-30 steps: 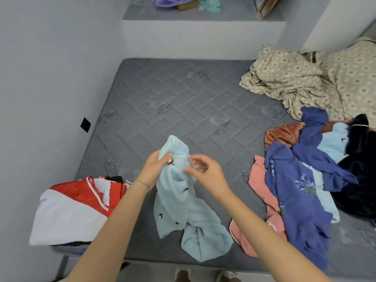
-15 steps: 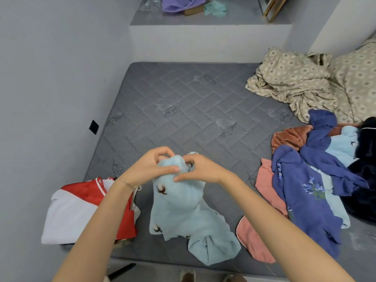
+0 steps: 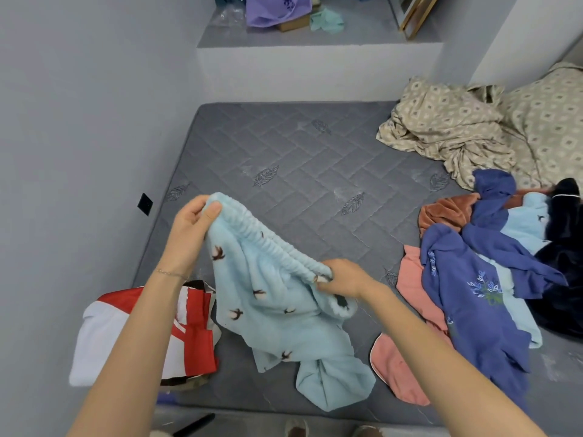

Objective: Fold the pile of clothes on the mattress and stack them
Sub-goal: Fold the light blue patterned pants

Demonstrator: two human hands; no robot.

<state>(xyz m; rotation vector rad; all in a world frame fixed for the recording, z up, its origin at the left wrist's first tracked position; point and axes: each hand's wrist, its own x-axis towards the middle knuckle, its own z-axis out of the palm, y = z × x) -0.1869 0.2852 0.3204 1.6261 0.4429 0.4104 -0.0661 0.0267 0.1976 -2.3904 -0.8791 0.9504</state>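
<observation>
1. Light-blue pants (image 3: 277, 298) with bird print: the elastic waistband (image 3: 268, 244) is stretched between both hands, above the near half of the mattress.
2. Left hand (image 3: 189, 234) pinches the waistband's upper end, thumb on top, fingers curled behind.
3. Right hand (image 3: 344, 279) grips the lower end, fingers clamped round the fabric; fingertips mostly hidden.
4. Legs hang down, ends crumpled on the grey mattress (image 3: 299, 159).
5. Folded red-and-white garment (image 3: 126, 329) lies left; unfolded pile (image 3: 448, 212) lies right, probably a blue hoodie (image 3: 467, 298) on top.
</observation>
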